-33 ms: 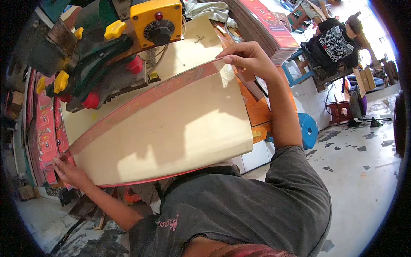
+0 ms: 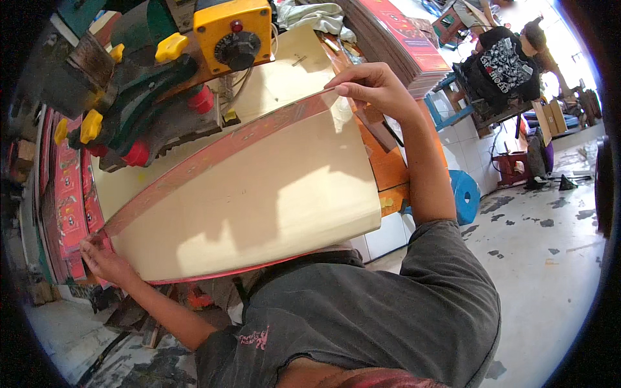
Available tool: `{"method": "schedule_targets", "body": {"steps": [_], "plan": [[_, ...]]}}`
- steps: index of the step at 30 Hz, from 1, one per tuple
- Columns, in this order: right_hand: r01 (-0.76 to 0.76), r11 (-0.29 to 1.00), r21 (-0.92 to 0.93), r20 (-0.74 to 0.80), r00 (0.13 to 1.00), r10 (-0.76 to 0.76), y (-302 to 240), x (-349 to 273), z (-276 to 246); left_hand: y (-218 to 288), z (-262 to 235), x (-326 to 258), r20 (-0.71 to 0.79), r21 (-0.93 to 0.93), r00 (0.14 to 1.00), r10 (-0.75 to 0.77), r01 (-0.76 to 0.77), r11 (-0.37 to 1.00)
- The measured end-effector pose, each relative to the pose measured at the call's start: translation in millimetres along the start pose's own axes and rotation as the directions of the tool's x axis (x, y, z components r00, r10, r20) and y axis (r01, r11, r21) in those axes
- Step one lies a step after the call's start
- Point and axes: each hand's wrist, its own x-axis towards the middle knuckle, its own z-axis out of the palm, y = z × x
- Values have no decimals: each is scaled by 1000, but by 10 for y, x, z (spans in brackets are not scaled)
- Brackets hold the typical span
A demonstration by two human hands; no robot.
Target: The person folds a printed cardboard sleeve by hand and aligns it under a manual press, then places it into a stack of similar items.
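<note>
A long, narrow reddish printed strip [image 2: 213, 154] runs in a bow across a large cream sheet [image 2: 259, 200]. My left hand [image 2: 108, 262], low on the left, has its fingers closed at the strip's near-left end. The far-right end is pinched between the thumb and fingers of my right hand [image 2: 372, 90]. The cream sheet's near edge curves down close to my body, with a pink-red edge showing below it. Above the strip stands a dark green machine [image 2: 145, 107] with yellow knobs, red round parts and a yellow control box [image 2: 233, 35] with a black dial.
Red printed sheets [image 2: 70, 200] lie stacked at the left, and another tall stack [image 2: 407, 39] stands at the back right. A pale cloth [image 2: 317, 18] lies behind the machine. Beyond the orange tabletop [image 2: 391, 174] is a blue plastic object [image 2: 464, 197]. Another person [image 2: 508, 64] sits farther right.
</note>
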Motion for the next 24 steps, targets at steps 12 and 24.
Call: {"method": "schedule_targets", "body": {"steps": [12,24], "plan": [[-83,995,50,-26,996,84,30,-43,-1,-128,104,50,76,-200,993,-94,108,974],[-147,989,17,14,989,147,61,6,-5,-222,-97,121,124,-248,982,-140,167,954]]}}
